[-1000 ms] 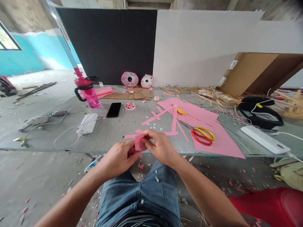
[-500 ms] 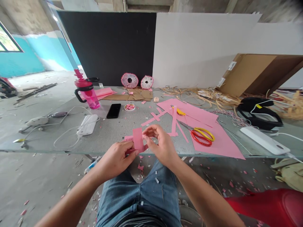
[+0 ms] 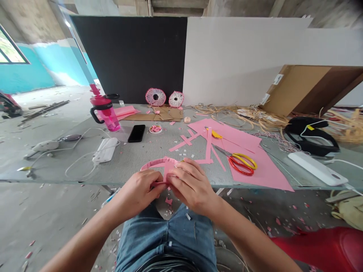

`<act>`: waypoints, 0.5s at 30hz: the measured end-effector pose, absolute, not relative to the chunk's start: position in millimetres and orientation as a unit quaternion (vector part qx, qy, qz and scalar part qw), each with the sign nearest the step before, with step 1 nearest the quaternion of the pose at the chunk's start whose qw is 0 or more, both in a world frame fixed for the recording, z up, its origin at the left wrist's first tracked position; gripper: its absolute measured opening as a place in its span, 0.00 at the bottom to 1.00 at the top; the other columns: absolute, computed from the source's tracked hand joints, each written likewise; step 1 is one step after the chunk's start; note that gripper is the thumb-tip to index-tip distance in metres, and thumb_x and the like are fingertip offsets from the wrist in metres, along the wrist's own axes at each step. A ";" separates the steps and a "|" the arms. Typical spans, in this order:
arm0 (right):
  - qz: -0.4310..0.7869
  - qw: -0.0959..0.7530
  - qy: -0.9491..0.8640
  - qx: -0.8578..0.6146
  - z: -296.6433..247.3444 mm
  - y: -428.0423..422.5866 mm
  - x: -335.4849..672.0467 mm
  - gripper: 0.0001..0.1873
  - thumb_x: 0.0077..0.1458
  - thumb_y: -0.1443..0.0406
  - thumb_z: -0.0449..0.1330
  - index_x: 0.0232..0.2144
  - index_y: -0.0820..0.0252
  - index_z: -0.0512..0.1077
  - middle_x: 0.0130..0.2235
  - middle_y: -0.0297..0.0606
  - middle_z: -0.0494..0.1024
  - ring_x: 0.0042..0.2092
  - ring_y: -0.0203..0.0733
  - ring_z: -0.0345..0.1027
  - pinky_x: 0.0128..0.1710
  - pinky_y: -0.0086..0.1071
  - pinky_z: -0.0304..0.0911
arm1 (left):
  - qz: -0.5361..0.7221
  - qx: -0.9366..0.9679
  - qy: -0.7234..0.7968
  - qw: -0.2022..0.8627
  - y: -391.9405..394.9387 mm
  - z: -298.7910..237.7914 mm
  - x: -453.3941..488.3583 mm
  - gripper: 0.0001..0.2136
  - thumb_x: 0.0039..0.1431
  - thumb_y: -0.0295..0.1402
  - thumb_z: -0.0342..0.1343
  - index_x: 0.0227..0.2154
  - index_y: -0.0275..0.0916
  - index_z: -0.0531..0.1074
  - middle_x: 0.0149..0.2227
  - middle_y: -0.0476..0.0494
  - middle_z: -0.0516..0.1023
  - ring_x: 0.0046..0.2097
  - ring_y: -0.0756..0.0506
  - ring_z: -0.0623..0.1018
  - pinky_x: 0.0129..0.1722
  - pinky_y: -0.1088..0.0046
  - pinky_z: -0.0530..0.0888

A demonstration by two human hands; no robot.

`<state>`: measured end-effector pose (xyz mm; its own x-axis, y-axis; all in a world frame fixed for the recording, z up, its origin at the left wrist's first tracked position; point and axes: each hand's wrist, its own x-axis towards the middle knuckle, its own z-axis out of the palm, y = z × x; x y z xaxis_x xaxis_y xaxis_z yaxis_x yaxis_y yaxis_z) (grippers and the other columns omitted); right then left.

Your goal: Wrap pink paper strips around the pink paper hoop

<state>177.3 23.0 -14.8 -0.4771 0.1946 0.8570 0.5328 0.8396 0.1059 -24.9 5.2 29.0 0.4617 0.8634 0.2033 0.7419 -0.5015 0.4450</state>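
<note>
A ring of pink paper (image 3: 153, 163) with a flat pink strip across its right side is held over the table's front edge. My left hand (image 3: 146, 185) pinches the near left part of it between thumb and fingers. From the right, my right hand (image 3: 193, 183) presses its bent fingers over the strip, hiding part of it. Beyond the hands lie loose pink paper strips (image 3: 208, 145) and small white bits. Red-and-yellow scissors (image 3: 242, 164) rest on a pink sheet (image 3: 263, 172) to the right, with a yellow-handled tool (image 3: 216, 134) farther back.
On the left stand a pink bottle (image 3: 107, 113), a black phone (image 3: 136, 133) and a white power bank (image 3: 104, 150) with cable. Two string-wound rings (image 3: 155, 97) lean at the back. Rattan strands (image 3: 227, 110), a cardboard box (image 3: 306, 88) and a white device (image 3: 317, 169) are on the right.
My right hand has turned over and closed down onto the pink strip. The paper ring has tilted, so its far curved edge now shows.
</note>
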 end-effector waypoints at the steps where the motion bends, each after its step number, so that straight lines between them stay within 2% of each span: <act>1: -0.167 0.457 -0.846 -0.218 -13.6 23.3 177.6 0.07 0.65 0.70 0.57 0.40 0.62 0.76 0.41 0.40 0.81 0.50 0.44 0.71 0.61 0.43 0.64 | 0.206 0.844 0.475 0.139 4.8 28.6 -25.4 0.12 0.64 0.33 0.52 0.24 0.40 0.66 0.25 0.51 0.73 0.27 0.49 0.71 0.28 0.73 0.65; 9: -0.009 0.435 -0.876 -0.208 -2.9 32.3 181.7 0.08 0.66 0.68 0.56 0.33 0.61 0.72 0.32 0.37 0.78 0.38 0.42 0.70 0.54 0.44 0.66 | 0.269 0.858 0.428 0.091 3.5 22.6 -27.2 0.04 0.66 0.33 0.54 0.36 0.40 0.71 0.34 0.48 0.79 0.35 0.47 0.77 0.35 0.72 0.71; 15: 0.141 0.413 -0.881 -0.185 2.5 42.1 186.9 0.09 0.65 0.64 0.59 0.31 0.59 0.72 0.30 0.34 0.77 0.34 0.38 0.69 0.53 0.42 0.64 | 0.277 0.872 0.394 0.092 5.9 32.1 -29.5 0.07 0.68 0.33 0.53 0.34 0.41 0.74 0.30 0.49 0.78 0.33 0.48 0.75 0.36 0.71 0.70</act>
